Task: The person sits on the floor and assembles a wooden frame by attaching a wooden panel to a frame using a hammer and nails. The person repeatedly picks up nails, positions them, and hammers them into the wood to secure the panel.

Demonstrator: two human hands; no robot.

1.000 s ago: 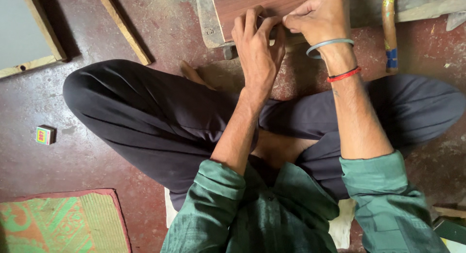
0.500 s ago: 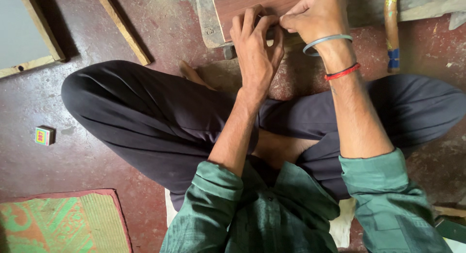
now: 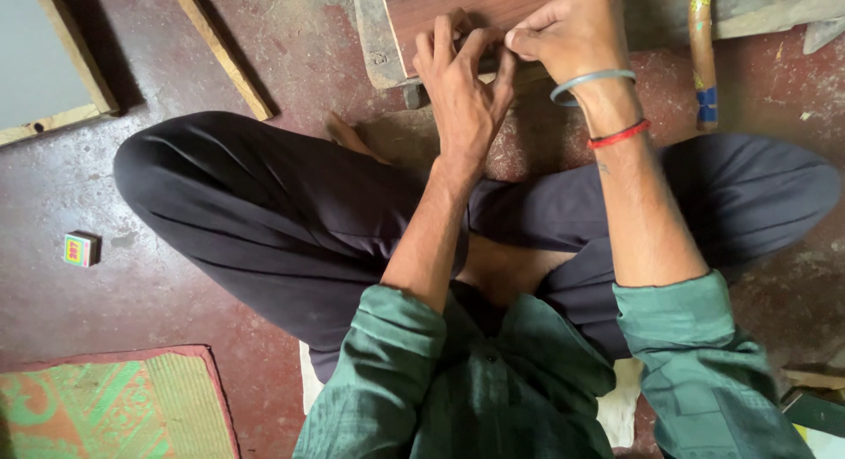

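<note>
Board position: the reddish-brown wooden board (image 3: 458,6) lies on the floor directly under and ahead of both hands, its near edge beneath the fingertips.
Left hand: the left hand (image 3: 462,85) is spread, fingers extended and pressed flat on the board's near edge; it grips nothing.
Right hand: the right hand (image 3: 572,32) is curled, thumb and forefinger pinched together just beside the left fingertips; whether something tiny sits in the pinch cannot be told.
Board look: smooth dark-red grain on top, resting on a paler, worn grey plank (image 3: 374,36) that shows to the left of the left hand.
Wrist: a grey bangle (image 3: 591,79) and a red thread (image 3: 619,134) circle the right wrist.
Right of the hands: a wooden stick with blue tape (image 3: 702,58) lies near.
Far left: a small colourful box (image 3: 79,249) sits well apart.
</note>
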